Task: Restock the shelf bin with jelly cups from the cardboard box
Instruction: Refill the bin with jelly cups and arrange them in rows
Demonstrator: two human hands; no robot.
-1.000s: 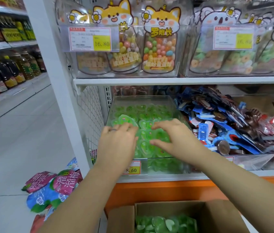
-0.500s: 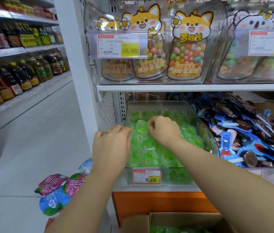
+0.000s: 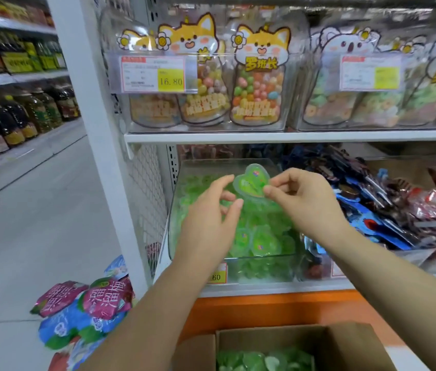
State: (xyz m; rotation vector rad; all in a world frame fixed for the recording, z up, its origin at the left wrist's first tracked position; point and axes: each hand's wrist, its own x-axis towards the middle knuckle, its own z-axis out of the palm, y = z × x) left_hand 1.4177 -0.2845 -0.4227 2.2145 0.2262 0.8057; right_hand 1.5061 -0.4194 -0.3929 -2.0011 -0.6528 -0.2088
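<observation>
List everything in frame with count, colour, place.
held jelly cup: one, green, above bin
shelf bin: one, clear, lower shelf
binned jelly cups: many, green, in bin
cardboard box: one, brown, bottom, green cups inside
candy pouches: several, multicoloured, upper shelf
wrapped snacks: many, blue and red, right of bin
snack bags: few, pink and blue, floor left
bottles: many, dark, left shelves
left hand: open, beside held cup
right hand: pinches held cup

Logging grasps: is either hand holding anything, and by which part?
The right hand pinches one heart-shaped jelly cup by its lower right rim; the left hand holds nothing.
</observation>
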